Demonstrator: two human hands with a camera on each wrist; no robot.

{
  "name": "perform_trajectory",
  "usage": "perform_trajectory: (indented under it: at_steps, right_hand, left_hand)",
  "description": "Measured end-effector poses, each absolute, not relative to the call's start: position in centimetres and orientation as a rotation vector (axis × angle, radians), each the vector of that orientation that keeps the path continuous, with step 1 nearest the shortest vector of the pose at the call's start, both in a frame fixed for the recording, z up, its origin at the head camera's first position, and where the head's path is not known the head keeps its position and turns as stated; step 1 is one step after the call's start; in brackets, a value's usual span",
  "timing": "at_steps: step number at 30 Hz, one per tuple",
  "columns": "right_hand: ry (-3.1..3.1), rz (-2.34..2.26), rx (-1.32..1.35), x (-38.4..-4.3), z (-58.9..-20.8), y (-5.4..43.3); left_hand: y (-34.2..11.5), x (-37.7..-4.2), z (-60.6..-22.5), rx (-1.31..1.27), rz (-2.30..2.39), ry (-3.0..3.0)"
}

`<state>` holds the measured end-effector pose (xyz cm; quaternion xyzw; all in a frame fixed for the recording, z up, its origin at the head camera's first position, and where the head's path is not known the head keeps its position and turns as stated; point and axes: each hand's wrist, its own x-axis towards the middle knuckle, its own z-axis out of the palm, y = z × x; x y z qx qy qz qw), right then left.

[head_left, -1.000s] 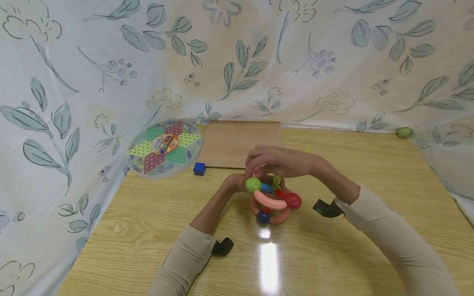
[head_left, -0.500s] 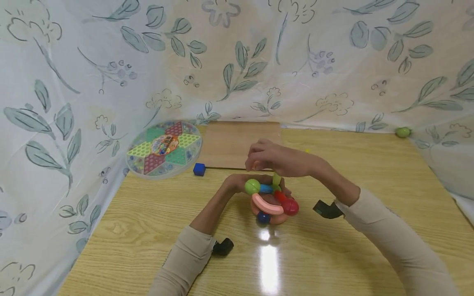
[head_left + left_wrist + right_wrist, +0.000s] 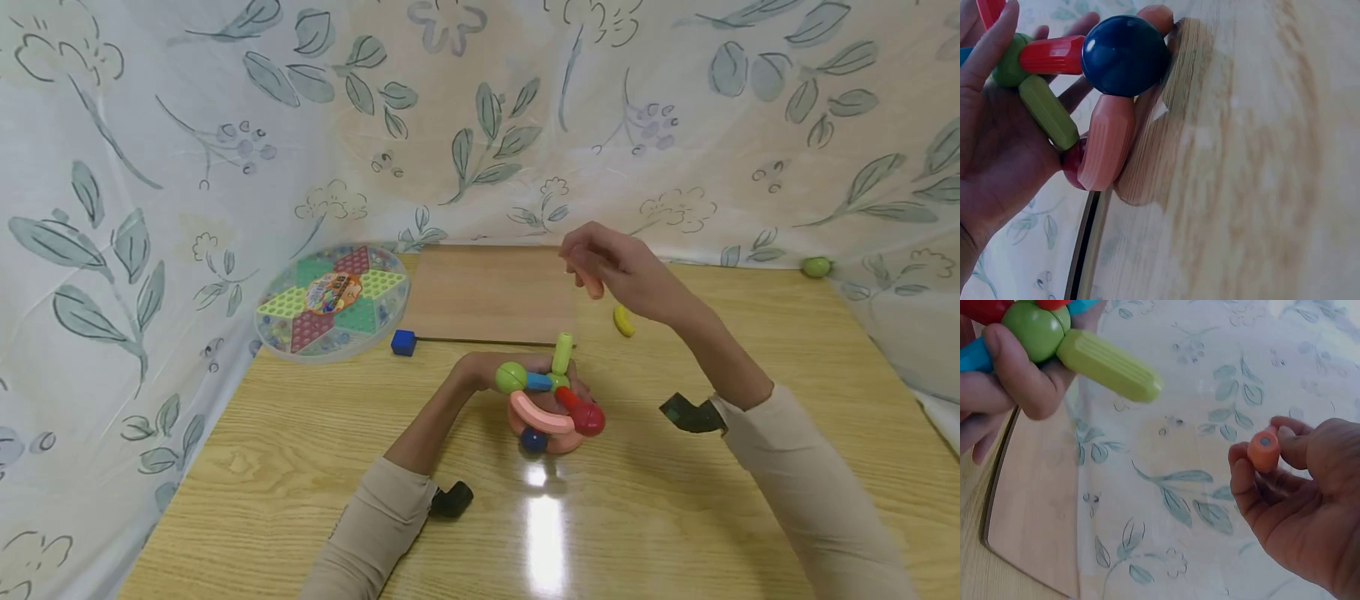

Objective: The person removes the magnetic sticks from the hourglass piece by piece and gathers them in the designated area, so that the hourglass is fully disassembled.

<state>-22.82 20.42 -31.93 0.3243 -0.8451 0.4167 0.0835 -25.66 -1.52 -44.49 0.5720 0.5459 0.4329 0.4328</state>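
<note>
My left hand [image 3: 482, 367] holds a structure of magnetic rods and balls [image 3: 538, 382] above the table. Its green ball [image 3: 512, 377], red ball [image 3: 587, 419] and dark blue ball [image 3: 1125, 56] show, along with curved salmon rods [image 3: 542, 418]. A light green rod [image 3: 562, 353] sticks out from a second green ball, its far end free. The left fingers are partly hidden behind the pieces. Up and to the right, apart from the structure, my right hand [image 3: 628, 271] pinches a salmon rod [image 3: 1264, 453] with a grey magnet in its end.
A wooden board [image 3: 491, 292] lies at the back, with a blue cube [image 3: 403, 342] by its front left corner. Left of it is a round star-patterned game board [image 3: 332, 302]. A small yellow banana [image 3: 623, 321] and a green fruit [image 3: 817, 267] lie to the right.
My right hand has moved up and right, away from the structure, with the salmon rod in its fingers. The light green rod and the banana now show fully. The left hand stays nearly still.
</note>
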Motion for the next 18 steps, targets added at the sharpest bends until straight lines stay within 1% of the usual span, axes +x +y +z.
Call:
perform_trajectory:
  at_steps: [10, 14, 18]
  right_hand:
    - [-2.689, 1.461, 0.359, -22.5, -33.2, 25.2]
    - [-2.849, 1.391, 0.129, -23.3, -34.6, 27.3]
    - [-3.025, 1.272, 0.019, -24.3, -36.8, 29.5]
  left_hand:
    - [-1.5, -25.5, -44.0, 1.419, 1.087, 1.362]
    - [-1.4, -25.7, -44.3, 1.425, 1.091, 1.346]
    - [-1.5, -25.8, -44.5, 1.416, 1.089, 1.356]
